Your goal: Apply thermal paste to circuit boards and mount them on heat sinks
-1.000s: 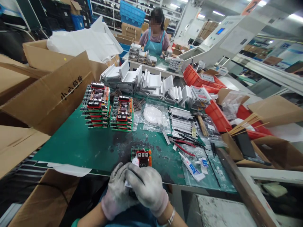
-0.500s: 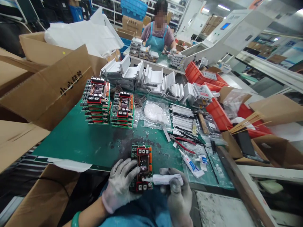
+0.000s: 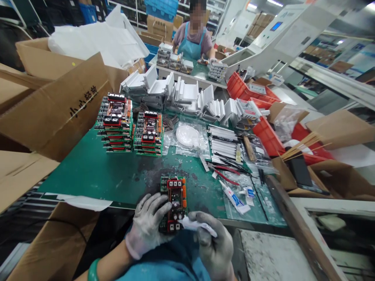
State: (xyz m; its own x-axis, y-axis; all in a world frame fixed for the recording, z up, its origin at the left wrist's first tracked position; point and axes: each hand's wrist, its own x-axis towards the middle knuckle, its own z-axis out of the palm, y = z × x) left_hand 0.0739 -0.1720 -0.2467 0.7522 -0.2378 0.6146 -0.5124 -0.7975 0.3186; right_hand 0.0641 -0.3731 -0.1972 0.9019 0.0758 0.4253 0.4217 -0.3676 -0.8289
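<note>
Both my hands wear pale, dirt-stained gloves. A green circuit board (image 3: 180, 195) with red-edged blocks at both ends and orange connectors along its right side lies at the table's near edge. My left hand (image 3: 149, 226) grips its left side, fingertips over the edge; part of the board is hidden beneath them. My right hand (image 3: 215, 240) is closed round a white glue tube (image 3: 195, 225). The tube's nozzle points left, at the board's lower part near the round components. Whether the tip touches the board, I cannot tell.
Two stacks of circuit boards (image 3: 115, 121) stand at the left. Behind lie metal heat sinks (image 3: 187, 91). Red-handled pliers (image 3: 225, 173) and another glue tube (image 3: 234, 199) lie right. A cardboard box (image 3: 73, 105) flanks the table (image 3: 102, 175). A co-worker (image 3: 191, 43) sits opposite.
My right hand has moved left and slightly up, its fingers now further over the tube. The tube has tilted, with its rear end lower. My left hand stays on the board.
</note>
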